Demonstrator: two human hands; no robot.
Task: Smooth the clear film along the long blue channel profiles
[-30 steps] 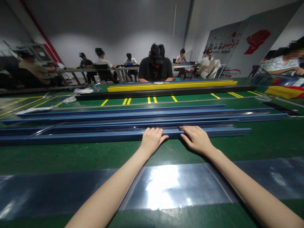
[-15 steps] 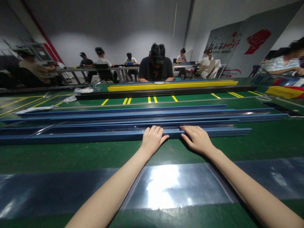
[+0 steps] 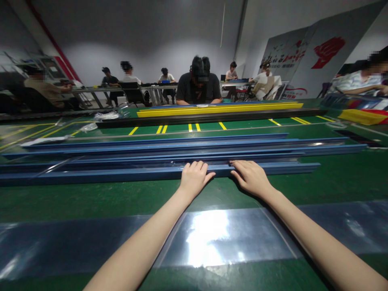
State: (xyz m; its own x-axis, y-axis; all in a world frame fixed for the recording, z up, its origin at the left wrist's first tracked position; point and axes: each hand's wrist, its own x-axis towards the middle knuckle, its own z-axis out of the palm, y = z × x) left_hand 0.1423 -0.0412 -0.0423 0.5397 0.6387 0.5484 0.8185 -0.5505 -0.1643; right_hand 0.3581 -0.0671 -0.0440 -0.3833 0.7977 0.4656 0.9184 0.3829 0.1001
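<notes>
Across the table in front of me lies the nearest blue plastic channel (image 3: 106, 174), long and straight, its front wall facing me. My left hand (image 3: 194, 177) is hooked over that wall, fingers curled into the channel and thumb stretched to the right along the front. A short gap to the right, my right hand (image 3: 250, 177) grips the same wall, fingers over the top and thumb in front. The fingertips of both hands are partly hidden inside. Several more blue channels (image 3: 327, 149) lie parallel just behind it. A clear glossy strip (image 3: 230, 238) lies flat under my forearms.
Farther back on the green table (image 3: 342, 186) are a black channel (image 3: 212, 119) and a yellow channel (image 3: 218, 110). A co-worker (image 3: 198, 85) sits opposite. Crumpled clear plastic (image 3: 106, 116) lies at the back left, and a yellow tray (image 3: 360, 117) at the right.
</notes>
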